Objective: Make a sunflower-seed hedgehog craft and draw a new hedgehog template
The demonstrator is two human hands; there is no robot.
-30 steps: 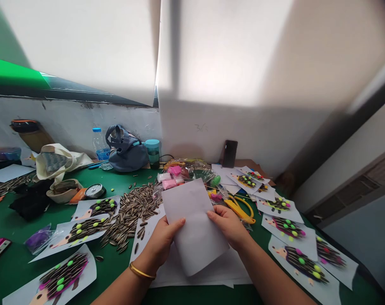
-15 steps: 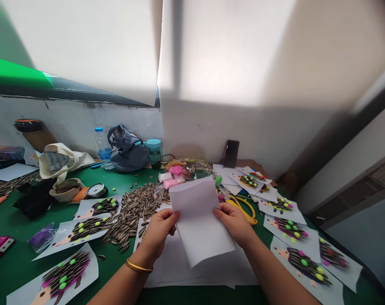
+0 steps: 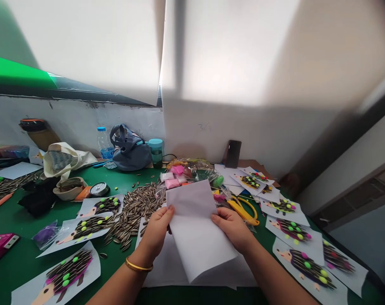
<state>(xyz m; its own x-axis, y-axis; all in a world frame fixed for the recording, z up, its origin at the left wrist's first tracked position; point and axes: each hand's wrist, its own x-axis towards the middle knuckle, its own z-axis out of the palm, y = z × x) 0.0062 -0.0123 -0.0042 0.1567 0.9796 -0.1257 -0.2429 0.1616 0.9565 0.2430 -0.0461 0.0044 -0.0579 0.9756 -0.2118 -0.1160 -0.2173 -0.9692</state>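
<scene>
Blank white paper sheet is between the two hands, right at the grip — neither hand is nearer. Long axis runs away from the person, far end leaning left, near end right. Left hand pinches the left edge close to the far end; right hand pinches the right edge, nearer its middle. Thumbs on top; fingers behind mostly hidden. The sheet bends roughly at thumb level. Below it: flat white paper layer on the green tabletop — can't tell if the near edge touches it.

Counts: one sheet in hand, two hands, one gold-coloured bangle on the left wrist. Three seed-and-dot hedgehog pictures on the left; at least six on the right, overlap blocks a firm number. One heap of striped sunflower seeds, uncountable, just left of the paper layer. One yellow-handled tool, probably scissors, beyond the right hand. One black phone, one blue cloth bag, one teal-lidded cup.
</scene>
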